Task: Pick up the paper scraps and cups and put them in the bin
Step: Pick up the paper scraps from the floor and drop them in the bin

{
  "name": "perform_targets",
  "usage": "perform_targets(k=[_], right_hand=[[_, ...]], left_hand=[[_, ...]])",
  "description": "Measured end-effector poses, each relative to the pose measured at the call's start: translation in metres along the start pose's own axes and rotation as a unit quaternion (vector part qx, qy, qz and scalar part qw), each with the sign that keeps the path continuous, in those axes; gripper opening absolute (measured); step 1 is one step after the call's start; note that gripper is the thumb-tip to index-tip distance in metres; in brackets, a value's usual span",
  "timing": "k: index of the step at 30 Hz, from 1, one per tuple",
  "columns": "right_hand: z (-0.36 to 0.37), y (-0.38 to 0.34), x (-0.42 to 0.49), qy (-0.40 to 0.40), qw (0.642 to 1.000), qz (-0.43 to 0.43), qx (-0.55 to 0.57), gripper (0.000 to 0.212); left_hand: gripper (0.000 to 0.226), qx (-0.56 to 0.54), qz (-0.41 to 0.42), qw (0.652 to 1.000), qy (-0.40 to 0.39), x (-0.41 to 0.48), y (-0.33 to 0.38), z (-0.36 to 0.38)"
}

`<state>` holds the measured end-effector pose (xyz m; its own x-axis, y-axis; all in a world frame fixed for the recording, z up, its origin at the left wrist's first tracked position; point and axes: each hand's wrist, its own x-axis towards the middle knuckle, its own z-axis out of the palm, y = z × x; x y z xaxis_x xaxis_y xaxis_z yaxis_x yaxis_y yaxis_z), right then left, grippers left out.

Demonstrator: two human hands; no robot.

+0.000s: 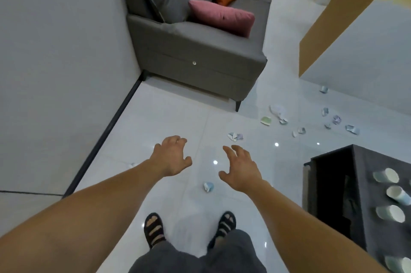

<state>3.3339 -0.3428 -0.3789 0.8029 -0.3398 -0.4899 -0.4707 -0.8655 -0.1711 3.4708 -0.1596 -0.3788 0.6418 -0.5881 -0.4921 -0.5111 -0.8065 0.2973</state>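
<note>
Left hand (172, 157) hovers in front of the sofa (195, 65), fingers spread, empty. The nearest paper scrap (208, 186) lies this side of the sofa beside the right hand (241, 170), also spread and empty. Best to crouch and pinch it. More scraps (235, 137) off the sofa's right corner, cups (392, 194) farther right. No legible writing.
</note>
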Motion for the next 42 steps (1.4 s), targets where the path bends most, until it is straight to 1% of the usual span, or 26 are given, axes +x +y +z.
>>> perform_targets(k=[3,5,7,10,14,20,24,26,28,32,37,40,42], right_hand=[[0.010,0.020,0.063,-0.042,0.998,-0.036,-0.009,0.080],[0.028,0.035,0.107,-0.083,0.995,-0.060,-0.020,0.081],[0.053,0.051,0.146,-0.124,0.988,-0.083,-0.029,0.082],[0.103,0.076,0.200,-0.171,0.979,-0.103,-0.050,0.083],[0.200,0.108,0.271,-0.190,0.974,-0.105,-0.058,0.085],[0.389,0.156,0.344,-0.241,0.957,-0.132,-0.095,0.087],[0.497,0.179,0.373,-0.255,0.950,-0.142,-0.113,0.089],[0.536,0.188,0.381,-0.255,0.949,-0.142,-0.121,0.087],[0.563,0.194,0.385,-0.236,0.952,-0.145,-0.132,0.082],[0.589,0.197,0.388,-0.171,0.966,-0.140,-0.133,0.069],[0.591,0.190,0.393,-0.144,0.978,-0.134,-0.068,0.056],[0.572,0.165,0.393,-0.136,0.977,-0.161,-0.016,0.064],[0.549,0.136,0.388,-0.144,0.970,-0.192,0.044,0.073]], left_hand=[[0.067,-0.016,-0.048,0.999,-0.013,0.044,-0.001,0.014],[0.068,-0.049,-0.098,0.994,-0.020,0.072,-0.004,0.032],[0.069,-0.087,-0.145,0.985,-0.028,0.097,-0.010,0.056],[0.068,-0.117,-0.186,0.974,-0.062,0.143,-0.022,0.109],[0.066,-0.145,-0.204,0.964,-0.085,0.216,-0.043,0.207],[0.065,-0.197,-0.214,0.953,-0.089,0.305,-0.077,0.389],[0.066,-0.219,-0.226,0.944,-0.101,0.334,-0.096,0.497],[0.066,-0.228,-0.224,0.941,-0.106,0.339,-0.103,0.539],[0.065,-0.243,-0.225,0.938,-0.106,0.339,-0.106,0.570],[0.064,-0.264,-0.211,0.935,-0.106,0.338,-0.105,0.598],[0.064,-0.292,-0.198,0.930,-0.099,0.338,-0.104,0.595],[0.065,-0.329,-0.222,0.914,-0.088,0.336,-0.107,0.576],[0.061,-0.396,-0.226,0.886,-0.083,0.330,-0.110,0.553]])
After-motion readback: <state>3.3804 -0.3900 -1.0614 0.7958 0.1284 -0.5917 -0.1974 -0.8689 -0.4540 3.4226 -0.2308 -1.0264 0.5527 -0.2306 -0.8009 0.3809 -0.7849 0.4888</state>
